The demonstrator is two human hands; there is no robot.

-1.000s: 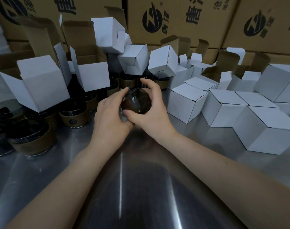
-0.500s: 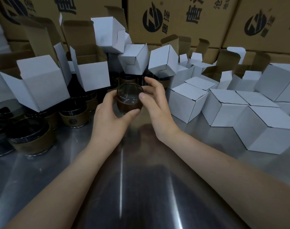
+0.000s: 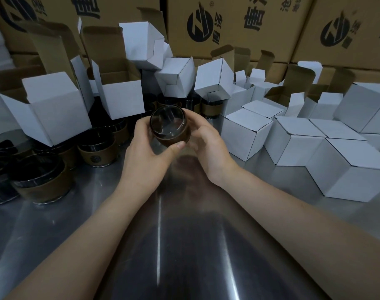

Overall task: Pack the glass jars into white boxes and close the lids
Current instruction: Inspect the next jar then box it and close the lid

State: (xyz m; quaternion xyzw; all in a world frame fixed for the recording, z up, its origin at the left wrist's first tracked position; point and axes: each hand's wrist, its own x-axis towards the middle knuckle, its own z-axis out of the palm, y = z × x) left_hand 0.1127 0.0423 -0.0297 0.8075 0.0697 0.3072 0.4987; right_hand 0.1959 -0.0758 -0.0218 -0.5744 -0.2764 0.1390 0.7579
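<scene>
Holding one glass jar (image 3: 168, 124) in both hands, lifted off the table (image 3: 98, 213). The jar is tilted, its open mouth facing up toward the camera, with a brown band round the lower half.

Left hand (image 3: 145, 152): the thumb (image 3: 177, 146) is curled across the jar's near lower side. The other fingers wrap its far left side, tips hidden behind the glass.

Right hand (image 3: 208, 144): fingers are curled against the jar's right side, with the palm just beside it. The fingertips are mostly hidden.

The jar sits between the two sets of fingers, above the left thumb, gripped from both sides.

Left of the left fingers are open white boxes (image 3: 48, 109), with other jars (image 3: 98, 152) under and beside them. Right of the right fingers are closed white boxes (image 3: 245, 135), packed tight. Brown cartons (image 3: 228, 24) stand beyond the fingertips.
</scene>
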